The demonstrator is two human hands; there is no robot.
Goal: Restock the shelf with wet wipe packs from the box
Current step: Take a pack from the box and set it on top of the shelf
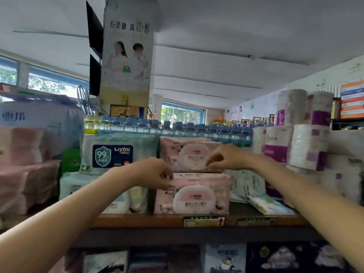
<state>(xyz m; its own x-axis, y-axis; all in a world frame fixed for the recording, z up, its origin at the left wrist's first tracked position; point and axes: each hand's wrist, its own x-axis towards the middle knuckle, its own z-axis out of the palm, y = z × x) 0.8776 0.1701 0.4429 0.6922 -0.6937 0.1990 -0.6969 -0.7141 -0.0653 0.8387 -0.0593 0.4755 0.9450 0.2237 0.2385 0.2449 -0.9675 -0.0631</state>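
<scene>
Two pink wet wipe packs stand stacked on the wooden shelf (149, 220). The lower pink pack (194, 198) stands upright with its round lid facing me. The upper pink pack (189, 154) sits on top of it. My left hand (155, 173) pinches the upper left corner of the lower pack. My right hand (226, 157) pinches the lower right edge of the upper pack. To the left stand green-white wipe packs, one (118, 152) with a blue "99" label above another (82, 186). The box is out of view.
Rows of blue-capped water bottles (177, 128) stand behind the packs. Tissue and paper rolls (295, 142) fill the right, and pink and blue bulk packs (29, 146) the left. Flat packs (269, 205) lie right of the pink stack. A lower shelf holds dark packages (291, 257).
</scene>
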